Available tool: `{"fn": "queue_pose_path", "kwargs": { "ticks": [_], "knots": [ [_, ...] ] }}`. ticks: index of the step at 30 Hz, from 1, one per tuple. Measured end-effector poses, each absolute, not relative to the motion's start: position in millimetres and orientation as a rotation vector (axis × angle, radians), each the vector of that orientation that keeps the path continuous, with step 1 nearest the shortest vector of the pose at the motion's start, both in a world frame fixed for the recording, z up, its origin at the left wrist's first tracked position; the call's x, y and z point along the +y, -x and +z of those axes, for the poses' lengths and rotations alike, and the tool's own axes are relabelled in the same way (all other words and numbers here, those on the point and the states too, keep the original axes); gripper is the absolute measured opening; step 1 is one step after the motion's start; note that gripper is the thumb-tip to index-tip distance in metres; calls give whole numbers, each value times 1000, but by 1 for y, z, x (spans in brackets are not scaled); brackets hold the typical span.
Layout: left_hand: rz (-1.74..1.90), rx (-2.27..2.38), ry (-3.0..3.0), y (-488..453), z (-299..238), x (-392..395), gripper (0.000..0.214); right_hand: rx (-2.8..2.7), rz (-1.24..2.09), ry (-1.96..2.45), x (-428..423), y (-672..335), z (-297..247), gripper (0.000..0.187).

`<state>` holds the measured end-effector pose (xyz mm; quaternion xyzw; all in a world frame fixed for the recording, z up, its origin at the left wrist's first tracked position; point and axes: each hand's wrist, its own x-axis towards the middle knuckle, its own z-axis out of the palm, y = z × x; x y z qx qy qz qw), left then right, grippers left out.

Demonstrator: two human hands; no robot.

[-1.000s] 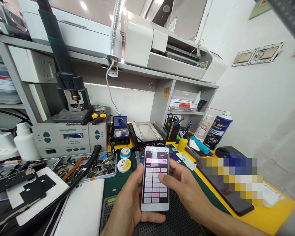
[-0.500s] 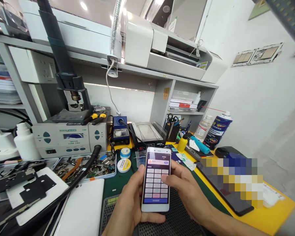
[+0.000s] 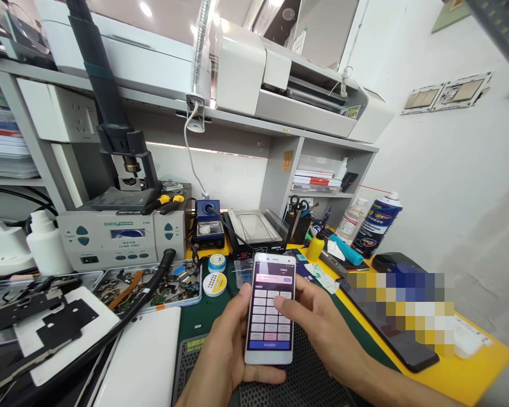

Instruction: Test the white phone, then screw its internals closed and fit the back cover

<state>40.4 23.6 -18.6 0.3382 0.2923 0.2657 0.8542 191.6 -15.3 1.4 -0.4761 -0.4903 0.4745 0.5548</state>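
A white smartphone (image 3: 270,356) is held upright, tilted back, its lit screen showing a grid of pale buttons with a blue bar at the bottom. My left hand (image 3: 227,345) grips it from the left, thumb along the side edge and a finger under the bottom edge. From the right, my right hand (image 3: 326,322) has its fingers at the phone's side, partly hidden behind it, while the thumb rests over the middle of the screen. Beneath both hands lies a black perforated mat (image 3: 305,373).
At left are a grey rework station (image 3: 123,240), a tray of small parts (image 3: 152,305) and a white tablet-like panel (image 3: 139,362). Behind the phone stand a heating plate (image 3: 254,229) and round tins (image 3: 214,284). A dark phone-like slab (image 3: 390,328) and spray can (image 3: 375,226) are at right.
My right thumb has shifted slightly left and up on the screen. The phone and my left hand stay in nearly the same place.
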Motion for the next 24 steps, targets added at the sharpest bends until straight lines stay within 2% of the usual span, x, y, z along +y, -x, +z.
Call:
{"fn": "queue_pose_path", "kwargs": {
  "ticks": [10, 24],
  "knots": [
    [560, 616, -762, -40, -19, 23, 72, -1200, 1070, 1184, -14, -194, -2, 27],
    [588, 584, -765, -39, -21, 23, 70, -1121, 1162, 1041, -14, -201, -10, 25]
  ]
}}
